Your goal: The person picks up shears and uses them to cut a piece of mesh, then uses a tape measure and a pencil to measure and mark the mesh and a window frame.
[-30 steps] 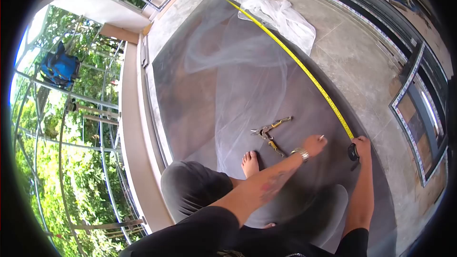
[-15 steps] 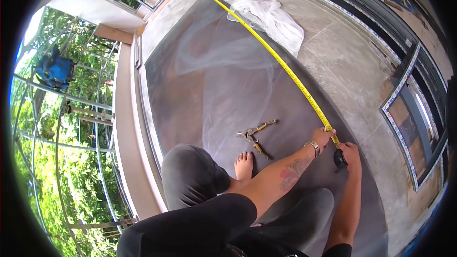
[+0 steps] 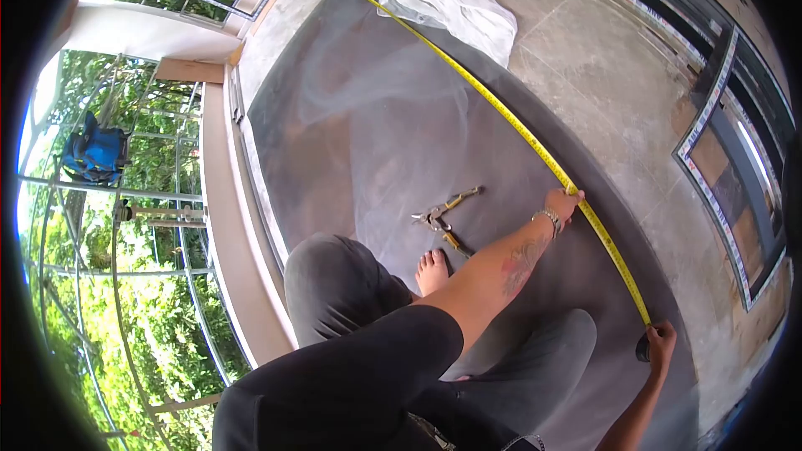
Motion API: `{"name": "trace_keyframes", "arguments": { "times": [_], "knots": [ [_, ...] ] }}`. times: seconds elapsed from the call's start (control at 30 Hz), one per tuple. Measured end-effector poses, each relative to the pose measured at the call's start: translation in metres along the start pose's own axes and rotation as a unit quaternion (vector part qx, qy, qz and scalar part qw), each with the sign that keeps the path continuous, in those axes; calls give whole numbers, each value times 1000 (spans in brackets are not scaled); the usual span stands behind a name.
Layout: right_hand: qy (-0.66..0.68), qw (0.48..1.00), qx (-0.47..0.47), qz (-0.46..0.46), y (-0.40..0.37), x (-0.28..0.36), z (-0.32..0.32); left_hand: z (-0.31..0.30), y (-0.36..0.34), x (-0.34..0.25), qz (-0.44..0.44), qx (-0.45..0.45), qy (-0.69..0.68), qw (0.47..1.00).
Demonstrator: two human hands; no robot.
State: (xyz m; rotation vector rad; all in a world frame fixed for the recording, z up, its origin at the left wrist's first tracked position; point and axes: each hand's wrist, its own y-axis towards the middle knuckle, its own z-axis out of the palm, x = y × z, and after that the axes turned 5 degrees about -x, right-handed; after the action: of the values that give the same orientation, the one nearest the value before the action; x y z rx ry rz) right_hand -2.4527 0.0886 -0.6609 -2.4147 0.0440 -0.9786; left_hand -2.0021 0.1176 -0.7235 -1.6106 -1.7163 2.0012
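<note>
A yellow tape measure blade (image 3: 501, 108) stretches along the right side of a dark sheet (image 3: 401, 142), from its far corner towards me. My left hand (image 3: 563, 203), with a watch at the wrist, is closed with its fingers pinching the blade partway along. My right hand (image 3: 662, 341) is closed around the black tape measure case (image 3: 642, 347) at the near end, mostly hidden by the fingers. Yellow-handled snips (image 3: 444, 219) lie spread apart on the sheet, in front of my bare foot (image 3: 432, 271).
Crumpled white plastic film (image 3: 455, 4) lies at the sheet's far edge. To the right, taped dark metal frames (image 3: 710, 192) rest on the concrete floor (image 3: 576, 58). A ledge (image 3: 230, 225) runs along the left, with scaffolding (image 3: 159, 192) and a blue bag (image 3: 98, 150) beyond it.
My right hand has moved back towards me and right with the case, lengthening the blade between my hands. My left hand has shifted slightly up along the blade. The head view has turned a little.
</note>
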Motion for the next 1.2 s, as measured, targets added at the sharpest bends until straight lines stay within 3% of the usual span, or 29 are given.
{"name": "trace_keyframes", "arguments": {
  "times": [0.3, 0.47, 0.53, 0.57, 0.6, 0.7, 0.87, 1.0, 1.07, 1.1, 1.13, 1.17, 1.2],
  "knots": [
    [-14, 999, -30, -34, 2, -1, 8, -28, -10, 17, 1, 17, 82, 996],
    [-66, 995, -50, -59, 20, -32, 15, -74, -29, 65, 127, 27, 195, 972],
    [-59, 994, -21, -92, 30, -54, 19, -97, -51, 67, 95, 60, 235, 965],
    [-67, 988, -50, -133, 22, -36, 21, -109, -50, 88, 189, 72, 233, 951],
    [-83, 990, -28, -108, 18, -28, 18, -109, -74, 76, 110, 55, 229, 966],
    [-66, 996, -38, -38, 12, -20, 17, -120, -86, 102, 45, 60, 198, 977],
    [-104, 992, -72, 22, 6, -7, 25, -119, -105, 112, 86, 59, 239, 965],
    [-124, 986, -105, -43, 3, -15, 32, -117, -114, 101, 88, 57, 224, 969],
    [-117, 979, -115, -119, 6, -32, 37, -122, -103, 115, 253, 86, 325, 907],
    [-116, 984, -69, -120, 11, -32, 35, -122, -93, 125, 312, 65, 420, 850],
    [-103, 983, -71, -131, 14, -38, 40, -122, -85, 138, 342, 26, 363, 866],
    [-86, 980, -97, -153, 19, -49, 45, -111, -107, 114, 321, -24, 282, 904],
    [-69, 982, -106, -137, 19, -49, 45, -107, -110, 110, 246, -1, 251, 936]
  ]
}}
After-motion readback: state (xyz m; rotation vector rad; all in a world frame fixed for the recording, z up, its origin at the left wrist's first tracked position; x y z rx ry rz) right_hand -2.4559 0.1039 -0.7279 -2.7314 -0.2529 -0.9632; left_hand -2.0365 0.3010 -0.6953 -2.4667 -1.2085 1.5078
